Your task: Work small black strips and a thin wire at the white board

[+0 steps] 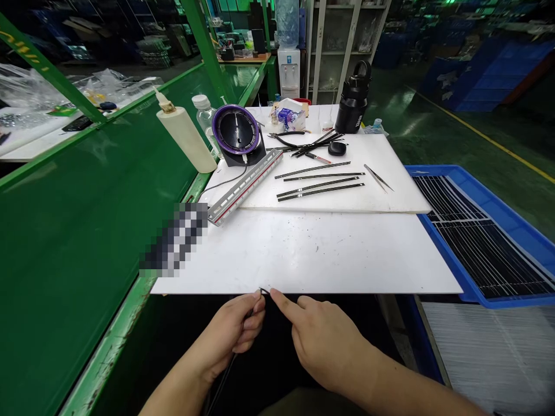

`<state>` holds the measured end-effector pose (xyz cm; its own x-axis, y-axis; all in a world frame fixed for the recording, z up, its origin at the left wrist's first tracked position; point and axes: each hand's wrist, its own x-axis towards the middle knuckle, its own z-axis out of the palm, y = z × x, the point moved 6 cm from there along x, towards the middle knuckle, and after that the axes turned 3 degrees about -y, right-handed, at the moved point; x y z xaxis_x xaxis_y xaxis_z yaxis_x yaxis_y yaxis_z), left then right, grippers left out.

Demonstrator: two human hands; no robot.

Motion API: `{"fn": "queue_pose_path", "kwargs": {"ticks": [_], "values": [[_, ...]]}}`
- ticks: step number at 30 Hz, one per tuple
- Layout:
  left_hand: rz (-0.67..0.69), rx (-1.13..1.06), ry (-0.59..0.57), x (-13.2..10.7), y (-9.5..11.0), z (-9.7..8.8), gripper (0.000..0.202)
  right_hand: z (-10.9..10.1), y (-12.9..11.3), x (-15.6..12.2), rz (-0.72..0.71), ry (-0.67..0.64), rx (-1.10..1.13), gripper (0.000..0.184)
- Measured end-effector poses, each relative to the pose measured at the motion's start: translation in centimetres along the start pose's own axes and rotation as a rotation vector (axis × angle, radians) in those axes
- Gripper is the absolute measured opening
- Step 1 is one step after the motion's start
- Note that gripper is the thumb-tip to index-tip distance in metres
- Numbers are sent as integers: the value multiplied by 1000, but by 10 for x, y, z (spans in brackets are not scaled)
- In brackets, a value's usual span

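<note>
My left hand (241, 323) is closed in a pinch around a thin black cable (224, 378), just off the front edge of the worktable. The cable hangs below that hand, and its short end (265, 290) sticks out above the thumb. My right hand (325, 335) has its index finger stretched out, the tip at this short end; its other fingers are curled and partly hidden. Farther back, several flat black strips (321, 192) lie on a white board (260, 199), with tweezers (378, 178) to their right.
A metal ruler-like bar (247, 185) lies slanted at the left, near a round fan (236, 130) and a pale squeeze bottle (187, 136). Behind are a black flask (353, 101) and cutting pliers (286, 138). A blue tray (524, 222) of black strips stands right; a green partition (87, 248) borders the left.
</note>
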<state>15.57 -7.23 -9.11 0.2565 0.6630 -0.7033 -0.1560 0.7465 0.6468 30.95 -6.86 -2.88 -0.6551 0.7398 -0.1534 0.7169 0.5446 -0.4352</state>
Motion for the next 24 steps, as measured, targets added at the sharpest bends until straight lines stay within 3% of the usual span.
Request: {"fn": "queue_pose_path", "kwargs": {"ticks": [24], "values": [[21,-12,21,0,-3,2,35,1,0,-1,31,0,-26,67]]}}
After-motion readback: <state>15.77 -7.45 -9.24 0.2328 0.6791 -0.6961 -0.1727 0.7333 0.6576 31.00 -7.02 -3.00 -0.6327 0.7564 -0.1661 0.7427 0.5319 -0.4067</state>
